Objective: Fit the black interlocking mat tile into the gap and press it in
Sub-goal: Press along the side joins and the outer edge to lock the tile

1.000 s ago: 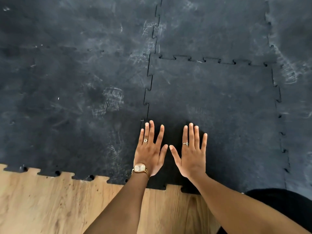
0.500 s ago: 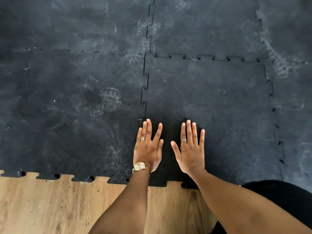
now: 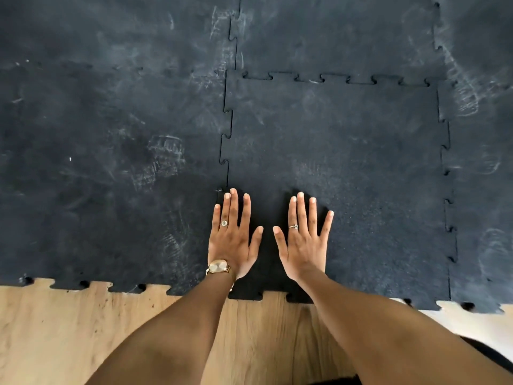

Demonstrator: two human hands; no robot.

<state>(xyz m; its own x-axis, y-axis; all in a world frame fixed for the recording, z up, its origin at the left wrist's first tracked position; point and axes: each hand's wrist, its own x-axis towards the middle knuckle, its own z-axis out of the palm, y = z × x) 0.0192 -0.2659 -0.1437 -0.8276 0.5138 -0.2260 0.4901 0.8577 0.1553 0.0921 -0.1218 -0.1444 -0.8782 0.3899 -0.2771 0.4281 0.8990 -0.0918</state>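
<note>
The black interlocking mat tile (image 3: 347, 168) lies in the gap among the other black tiles, its toothed seams visible along its left, far and right sides. My left hand (image 3: 233, 240) rests flat, fingers spread, on the tile's near left corner, right beside the left seam. My right hand (image 3: 304, 240) lies flat next to it, palm down on the same tile. Neither hand holds anything. A gold watch sits on my left wrist.
Scuffed black mat tiles (image 3: 111, 148) surround the tile on the left, far side and right (image 3: 483, 162). The mat's toothed near edge meets a light wooden floor (image 3: 83, 329). Dark clothing (image 3: 488, 354) shows at the lower right.
Both hands stay flat on the tile's near left part. The view has shifted slightly, so the mat seams sit a little lower and more to the left in the frame.
</note>
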